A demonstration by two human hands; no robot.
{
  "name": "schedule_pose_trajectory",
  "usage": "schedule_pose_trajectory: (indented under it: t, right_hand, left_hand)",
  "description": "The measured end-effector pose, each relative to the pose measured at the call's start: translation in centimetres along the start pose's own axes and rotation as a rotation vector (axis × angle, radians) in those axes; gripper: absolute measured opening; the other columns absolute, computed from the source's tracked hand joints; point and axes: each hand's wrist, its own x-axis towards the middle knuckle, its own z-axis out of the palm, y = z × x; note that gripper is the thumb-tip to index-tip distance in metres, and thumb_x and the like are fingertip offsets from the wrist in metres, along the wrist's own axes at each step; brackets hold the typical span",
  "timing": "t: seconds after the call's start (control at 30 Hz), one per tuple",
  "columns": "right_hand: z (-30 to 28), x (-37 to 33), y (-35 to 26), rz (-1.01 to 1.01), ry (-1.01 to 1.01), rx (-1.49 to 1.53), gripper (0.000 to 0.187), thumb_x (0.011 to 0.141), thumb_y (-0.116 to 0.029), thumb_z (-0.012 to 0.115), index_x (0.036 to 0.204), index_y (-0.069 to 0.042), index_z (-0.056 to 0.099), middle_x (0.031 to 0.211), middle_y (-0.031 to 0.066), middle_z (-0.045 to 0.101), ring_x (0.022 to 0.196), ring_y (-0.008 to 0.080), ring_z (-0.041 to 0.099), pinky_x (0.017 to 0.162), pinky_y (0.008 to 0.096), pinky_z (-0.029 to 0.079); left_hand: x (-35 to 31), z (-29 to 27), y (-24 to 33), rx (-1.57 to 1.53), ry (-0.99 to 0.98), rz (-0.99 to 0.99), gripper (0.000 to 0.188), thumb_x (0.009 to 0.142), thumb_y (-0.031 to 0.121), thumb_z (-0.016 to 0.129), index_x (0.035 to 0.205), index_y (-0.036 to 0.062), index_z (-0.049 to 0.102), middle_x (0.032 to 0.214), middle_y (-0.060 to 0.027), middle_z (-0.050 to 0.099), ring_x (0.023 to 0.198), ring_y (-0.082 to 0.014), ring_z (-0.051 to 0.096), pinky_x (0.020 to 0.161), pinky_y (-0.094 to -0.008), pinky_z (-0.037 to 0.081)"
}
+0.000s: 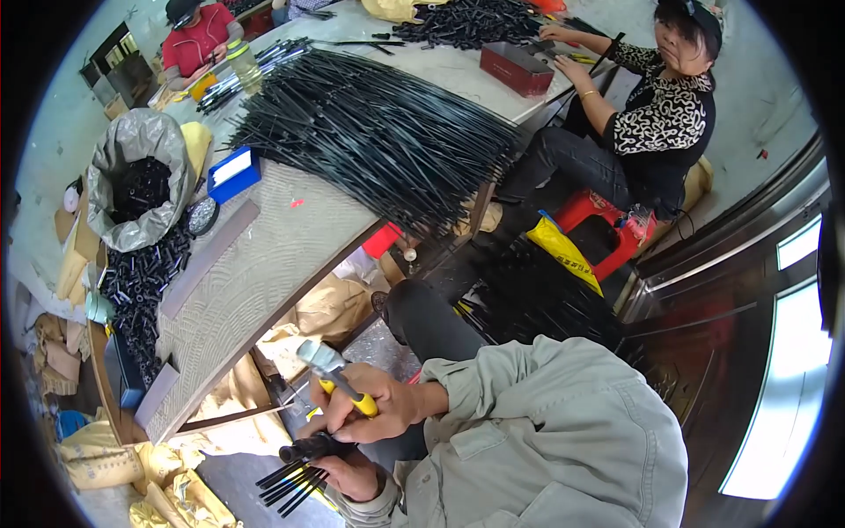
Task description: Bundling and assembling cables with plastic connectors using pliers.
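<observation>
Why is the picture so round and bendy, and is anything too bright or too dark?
Head view: the wide fisheye lens blackens the corners and bends the tall, bright white panel, which looks washed out; head view: the dark heap of long, thin rods partly merges into blackness, while the thin black rods in the person's left hand can be told apart.

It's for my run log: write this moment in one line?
right hand: holds hammer | left hand: holds rods | table: rod pile
</observation>
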Motion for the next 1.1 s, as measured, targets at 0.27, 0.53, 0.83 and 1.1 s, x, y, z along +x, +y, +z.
schedule_pose_trajectory:
  t: [0.27,0.53,0.83,1.1]
  right_hand:
    - [0.5,-0.3,-0.5,0.059,-0.046,0.043,0.010,0.070,-0.008,0.065,0.071,-0.005,0.056,0.080,0.0105,0.048,0.073,0.0211,0.050,0.067,0.0310,0.039]
    - [0.1,1.1,-0.5,0.128,-0.180,-0.399,0.011,0.070,-0.006,0.069,0.076,-0.004,0.060,0.089,0.0141,0.054,0.076,0.0239,0.054,0.064,0.0315,0.042]
    - [-3.7,3.1,-4.7,-0.049,-0.705,-1.325,0.020,0.061,0.000,0.062,0.080,0.000,0.057,0.097,0.0132,0.053,0.081,0.0275,0.057,0.065,0.0345,0.048]
    - [-3.9,4.1,-4.8,-0.149,-0.890,-1.444,0.018,0.067,-0.009,0.061,0.083,-0.001,0.059,0.101,0.0125,0.052,0.084,0.0268,0.055,0.070,0.0371,0.046]
  left_hand:
    - [0.1,0.8,0.6,0.068,0.031,0.026,0.044,0.090,0.042,0.034,0.095,0.0005,0.046,0.090,-0.0094,0.049,0.081,-0.0175,0.048,0.075,-0.0296,0.037]
    - [0.8,-0.9,0.8,0.077,-0.105,-0.146,0.059,0.086,0.058,0.032,0.104,0.0036,0.045,0.084,-0.0072,0.049,0.075,-0.0147,0.046,0.068,-0.0281,0.038]
    - [2.5,-2.6,1.1,-0.153,-0.044,-0.142,0.060,0.085,0.059,0.036,0.099,0.0015,0.046,0.071,-0.0057,0.048,0.063,-0.0125,0.044,0.057,-0.0258,0.036]
    - [1.2,-2.4,0.6,-0.124,-0.109,-0.136,0.040,0.090,0.033,0.045,0.112,-0.0007,0.045,0.084,-0.0034,0.051,0.069,-0.0089,0.044,0.063,-0.0231,0.037]
